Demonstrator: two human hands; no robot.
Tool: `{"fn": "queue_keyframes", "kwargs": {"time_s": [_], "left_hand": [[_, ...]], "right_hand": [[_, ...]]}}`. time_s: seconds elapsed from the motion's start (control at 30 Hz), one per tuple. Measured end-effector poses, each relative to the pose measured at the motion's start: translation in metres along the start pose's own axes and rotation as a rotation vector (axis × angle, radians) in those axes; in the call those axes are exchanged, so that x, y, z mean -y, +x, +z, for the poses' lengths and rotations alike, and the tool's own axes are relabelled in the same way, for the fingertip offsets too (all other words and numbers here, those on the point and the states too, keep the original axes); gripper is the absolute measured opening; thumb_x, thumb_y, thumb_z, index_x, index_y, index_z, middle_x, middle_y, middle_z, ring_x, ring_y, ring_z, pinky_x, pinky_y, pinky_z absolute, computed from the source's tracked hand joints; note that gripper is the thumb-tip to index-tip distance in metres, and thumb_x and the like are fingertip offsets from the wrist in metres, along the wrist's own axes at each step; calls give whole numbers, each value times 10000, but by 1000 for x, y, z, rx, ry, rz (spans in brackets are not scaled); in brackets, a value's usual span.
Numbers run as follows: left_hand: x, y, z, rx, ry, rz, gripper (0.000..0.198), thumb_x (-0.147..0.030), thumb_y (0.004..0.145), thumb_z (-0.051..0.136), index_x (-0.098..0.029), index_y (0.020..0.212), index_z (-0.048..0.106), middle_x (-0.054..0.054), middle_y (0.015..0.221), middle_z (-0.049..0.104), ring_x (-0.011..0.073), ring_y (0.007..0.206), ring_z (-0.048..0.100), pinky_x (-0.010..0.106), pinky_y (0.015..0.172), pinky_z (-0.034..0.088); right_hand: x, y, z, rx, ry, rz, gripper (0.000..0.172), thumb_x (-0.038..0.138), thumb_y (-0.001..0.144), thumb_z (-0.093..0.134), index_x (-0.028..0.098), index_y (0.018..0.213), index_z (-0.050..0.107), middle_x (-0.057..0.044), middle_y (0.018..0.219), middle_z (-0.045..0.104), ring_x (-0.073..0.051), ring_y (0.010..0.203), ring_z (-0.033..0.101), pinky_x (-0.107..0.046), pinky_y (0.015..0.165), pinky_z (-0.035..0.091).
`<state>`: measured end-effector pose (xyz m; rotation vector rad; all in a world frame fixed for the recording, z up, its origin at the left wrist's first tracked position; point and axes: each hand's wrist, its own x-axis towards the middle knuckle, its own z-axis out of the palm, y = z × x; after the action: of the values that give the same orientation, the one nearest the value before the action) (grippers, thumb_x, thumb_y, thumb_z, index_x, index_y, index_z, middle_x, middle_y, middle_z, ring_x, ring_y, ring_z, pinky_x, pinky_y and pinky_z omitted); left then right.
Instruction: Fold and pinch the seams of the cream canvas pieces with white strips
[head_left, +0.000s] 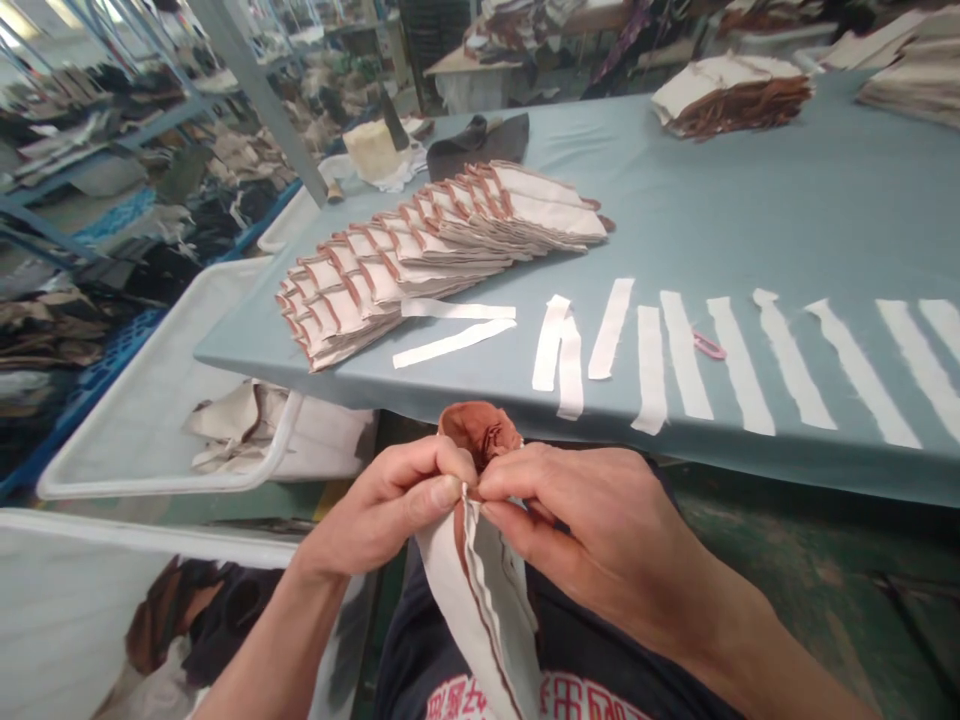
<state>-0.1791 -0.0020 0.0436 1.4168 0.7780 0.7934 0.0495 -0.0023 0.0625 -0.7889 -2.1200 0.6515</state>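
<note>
In the head view, pinching the seam of a cream and brown cloth piece (495, 590) with the left hand (397, 500) and right hand (592, 510), close together. Holding it over the lap (416, 615), near the front edge of the bench (720, 210). Maybe lining up the seam; likely calling next for a tight pinch and small moves. Leaving little room ahead, or leftward by a white bin (165, 488).
</note>
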Motion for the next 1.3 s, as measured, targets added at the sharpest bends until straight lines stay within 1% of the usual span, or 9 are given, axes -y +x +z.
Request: {"fn": "queue_keyframes", "kwargs": {"time_s": [0.13, 0.37, 0.5, 0.6, 0.8, 0.9, 1.1, 1.2, 1.3], "left_hand": [[9, 1, 2, 6, -71, 5, 342, -453, 1016, 630, -148, 865, 669, 7, 770, 589, 118, 693, 541, 223, 664, 435], [7, -2, 3, -24, -6, -21, 347, -462, 1010, 640, -145, 876, 682, 18, 796, 618, 129, 738, 553, 227, 698, 451], [-2, -1, 7, -46, 52, -56, 385, -489, 1007, 634, -135, 860, 674, 13, 786, 616, 117, 714, 539, 210, 662, 441], [-11, -1, 11, -55, 111, -79, 394, -473, 1018, 614, -130, 828, 655, 2, 745, 603, 107, 676, 518, 198, 623, 420], [-24, -1, 19, -40, 272, -18, 301, -313, 1046, 557, -137, 818, 644, -11, 734, 622, 93, 665, 545, 179, 626, 428], [-28, -1, 23, -58, 370, 3, 273, -253, 1043, 538, -144, 816, 644, -18, 742, 629, 86, 669, 559, 173, 638, 433], [-32, -4, 32, -53, 476, -30, 292, -229, 1038, 500, -151, 796, 644, -19, 710, 630, 94, 635, 555, 197, 617, 420], [-31, -4, 35, -46, 533, -2, 295, -233, 1048, 485, -154, 805, 632, -16, 727, 629, 98, 650, 559, 206, 639, 417], [-26, -2, 35, -55, 498, 4, 298, -251, 1050, 491, -155, 796, 615, -25, 711, 595, 95, 637, 529, 201, 625, 408]], "right_hand": [[4, 1, -4, 35, -26, 54, 147, 160, 1007, 618, 188, 892, 706, 21, 842, 796, -129, 766, 765, -217, 719, 490], [7, 0, -5, 72, -62, 78, 130, 160, 995, 650, 187, 882, 708, 29, 836, 795, -124, 756, 760, -220, 708, 484], [13, 1, -7, 83, -229, 35, 138, 142, 966, 659, 203, 850, 700, 38, 819, 797, -140, 698, 757, -278, 631, 449], [17, 2, -10, 112, -352, 16, 188, 86, 912, 655, 215, 776, 658, 48, 734, 756, -148, 633, 729, -315, 571, 400], [23, 2, -12, 149, -484, -4, 273, 15, 813, 667, 232, 688, 559, 63, 615, 654, -142, 512, 649, -333, 497, 316], [24, 2, -14, 148, -519, -20, 290, -2, 805, 661, 234, 690, 539, 56, 611, 624, -150, 511, 634, -326, 493, 329], [25, 0, -22, 317, -489, -86, 264, 9, 843, 648, 223, 724, 548, 46, 624, 603, -147, 488, 588, -323, 485, 329], [24, -3, -18, 274, -540, -81, 262, 6, 857, 589, 220, 709, 563, 22, 605, 611, -164, 496, 602, -338, 485, 305], [22, -5, -10, 156, -542, -9, 277, 47, 887, 536, 219, 675, 577, 15, 560, 616, -157, 483, 605, -334, 498, 302]]}}
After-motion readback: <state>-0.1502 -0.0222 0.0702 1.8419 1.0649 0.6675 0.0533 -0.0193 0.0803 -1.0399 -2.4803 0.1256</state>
